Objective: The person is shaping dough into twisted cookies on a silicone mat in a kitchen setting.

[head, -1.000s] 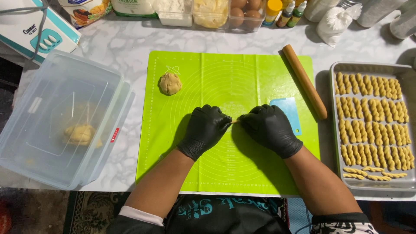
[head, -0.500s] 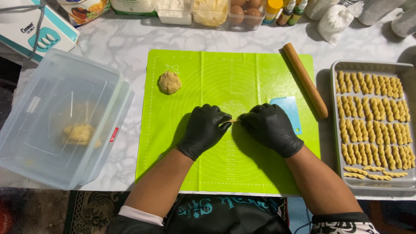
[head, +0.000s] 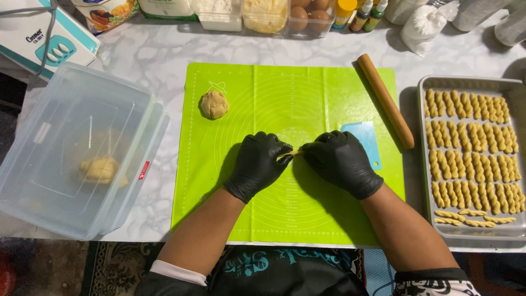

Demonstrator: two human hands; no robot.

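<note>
Both of my hands wear black gloves and meet over the middle of a bright green baking mat (head: 329,87). My left hand (head: 257,164) and my right hand (head: 341,161) each pinch one end of a short thin strip of pale dough (head: 291,154) between their fingertips. Most of the strip is hidden by the fingers. A ball of the same dough (head: 213,104) sits on the mat's upper left. A light blue scraper (head: 366,140) lies on the mat just behind my right hand.
A wooden rolling pin (head: 386,101) lies diagonally along the mat's right edge. A metal tray (head: 419,142) at the right holds several rows of twisted dough pieces. A clear lidded plastic box (head: 76,153) with dough inside stands at the left. Egg cartons, jars and bottles line the back.
My hands have stayed in nearly the same place; the fingertips have shifted slightly on the dough strip between them.
</note>
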